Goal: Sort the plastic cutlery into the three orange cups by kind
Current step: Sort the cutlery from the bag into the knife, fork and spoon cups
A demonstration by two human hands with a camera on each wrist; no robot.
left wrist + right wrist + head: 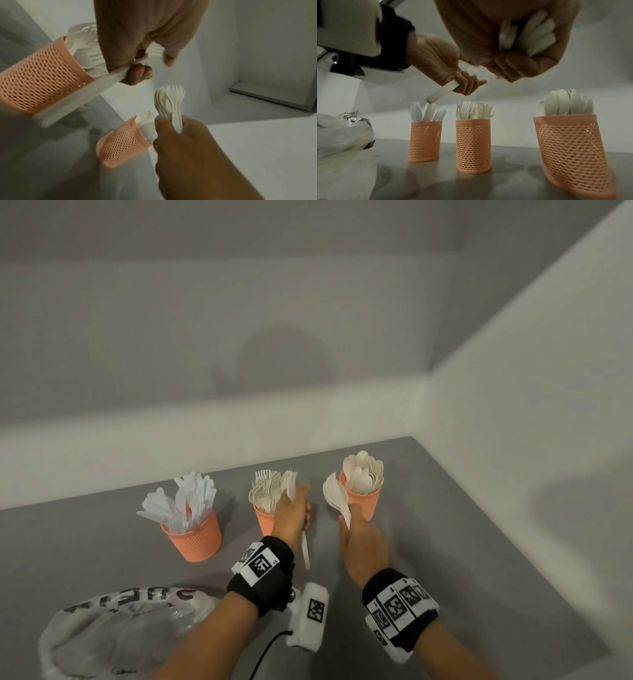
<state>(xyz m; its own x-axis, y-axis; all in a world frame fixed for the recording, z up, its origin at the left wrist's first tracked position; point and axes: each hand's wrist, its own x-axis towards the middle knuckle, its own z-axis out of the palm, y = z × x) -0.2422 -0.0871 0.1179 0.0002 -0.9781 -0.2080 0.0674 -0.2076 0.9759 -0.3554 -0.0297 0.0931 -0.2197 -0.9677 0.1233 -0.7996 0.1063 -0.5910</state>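
Note:
Three orange mesh cups stand in a row on the grey table (445, 542). The left cup (193, 537) holds knives, the middle cup (265, 520) holds forks, and the right cup (364, 501) holds spoons. My left hand (293, 510) is just in front of the fork cup. It grips a single white fork (306, 549) with the handle pointing back toward me. Between the fork cup and the spoon cup, my right hand (359, 532) grips a bundle of white cutlery (337, 498). The left wrist view shows this bundle (171, 105) as spoons with one fork in front.
A crumpled plastic bag (120, 635) lies at the near left of the table. White walls close off the back and the right side. The table's right edge (548, 577) runs near my right wrist.

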